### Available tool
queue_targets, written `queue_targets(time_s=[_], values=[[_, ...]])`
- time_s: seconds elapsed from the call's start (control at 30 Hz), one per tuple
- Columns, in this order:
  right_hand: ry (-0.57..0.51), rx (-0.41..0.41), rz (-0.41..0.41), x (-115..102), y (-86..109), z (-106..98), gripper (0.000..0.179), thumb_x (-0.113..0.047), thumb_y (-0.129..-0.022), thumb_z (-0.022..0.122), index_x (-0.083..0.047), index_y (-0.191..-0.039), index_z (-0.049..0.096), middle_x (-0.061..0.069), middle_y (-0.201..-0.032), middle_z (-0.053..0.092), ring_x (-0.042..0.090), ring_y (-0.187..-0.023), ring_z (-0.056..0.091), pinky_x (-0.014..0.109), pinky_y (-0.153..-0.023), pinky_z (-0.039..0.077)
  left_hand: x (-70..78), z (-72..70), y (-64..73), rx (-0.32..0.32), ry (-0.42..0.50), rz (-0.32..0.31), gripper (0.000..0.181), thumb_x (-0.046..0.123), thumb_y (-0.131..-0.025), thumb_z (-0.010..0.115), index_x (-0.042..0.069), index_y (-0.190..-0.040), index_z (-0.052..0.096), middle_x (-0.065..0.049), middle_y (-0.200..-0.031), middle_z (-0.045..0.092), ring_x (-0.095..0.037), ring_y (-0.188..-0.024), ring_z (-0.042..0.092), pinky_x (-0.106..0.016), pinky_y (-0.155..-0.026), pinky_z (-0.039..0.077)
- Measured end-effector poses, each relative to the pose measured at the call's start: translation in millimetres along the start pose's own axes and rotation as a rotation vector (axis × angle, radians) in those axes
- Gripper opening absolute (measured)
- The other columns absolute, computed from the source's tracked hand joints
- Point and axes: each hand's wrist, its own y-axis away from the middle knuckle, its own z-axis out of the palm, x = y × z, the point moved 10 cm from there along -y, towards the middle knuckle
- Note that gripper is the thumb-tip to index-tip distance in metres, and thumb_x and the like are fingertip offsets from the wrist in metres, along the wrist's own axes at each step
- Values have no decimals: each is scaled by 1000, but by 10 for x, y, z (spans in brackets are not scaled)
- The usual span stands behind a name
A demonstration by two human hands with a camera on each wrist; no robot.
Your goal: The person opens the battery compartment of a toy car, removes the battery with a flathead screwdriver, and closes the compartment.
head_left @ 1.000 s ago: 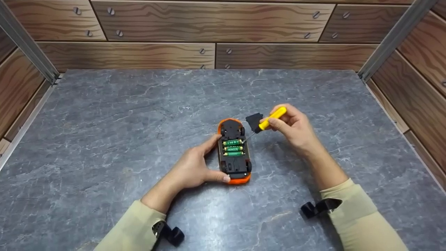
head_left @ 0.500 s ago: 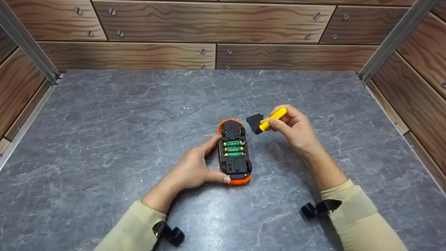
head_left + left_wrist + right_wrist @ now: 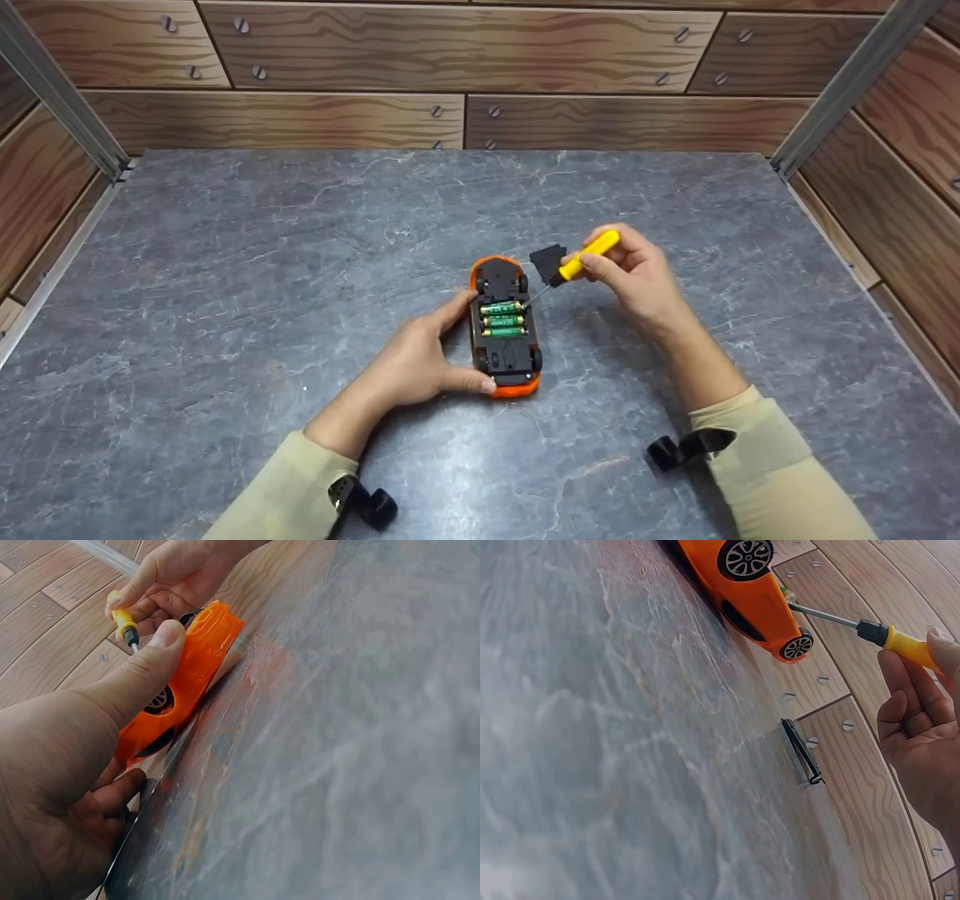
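An orange toy car (image 3: 510, 364) lies upside down on the table, its black underside facing up. Three green batteries (image 3: 502, 320) sit side by side in its uncovered battery compartment. My left hand (image 3: 416, 360) grips the car from the left, thumb at the near end and fingers along the far part of that side. My right hand (image 3: 634, 281) holds a screwdriver (image 3: 589, 255) by its yellow handle, between thumb and fingers. The shaft slants down and left, its tip right at the right end of the farthest battery. In the right wrist view the screwdriver (image 3: 825, 615) reaches over the car's edge.
A black battery cover (image 3: 546, 262) lies on the table just beyond the car, beside the right hand. The grey marbled table (image 3: 300, 225) is bounded by wood-patterned walls (image 3: 450, 49) at the back and sides.
The screwdriver tip has shifted very slightly at the end of the farthest battery. Both hands and the car stay nearly in place.
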Motion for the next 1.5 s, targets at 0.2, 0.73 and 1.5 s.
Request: queue_targets(time_s=[0.2,0.73,1.5], values=[[16,1,13,20,-1,1,9,9,-100,65,10,-108,62,14,-98,79,20,-82,75,29,-73,59,4,-8,8,-1,5,-4,129,51,-59,101,27,-167,35,-6,-165,43,-20,-152,39,-41,-127,28],[171,-54,-18,-340,41,87,15,4,-99,71,9,-111,64,19,-101,76,27,-91,76,30,-81,63,-3,-7,-7,-1,6,-13,130,51,-59,101,25,-167,35,-5,-163,47,-19,-150,41,-40,-126,29],[398,-107,-79,-466,93,285,16,-4,-93,82,-4,-106,72,7,-96,71,23,-82,72,24,-69,58,7,-7,-4,5,-14,7,127,52,-61,101,24,-166,37,-7,-165,43,-19,-150,40,-37,-126,29]])
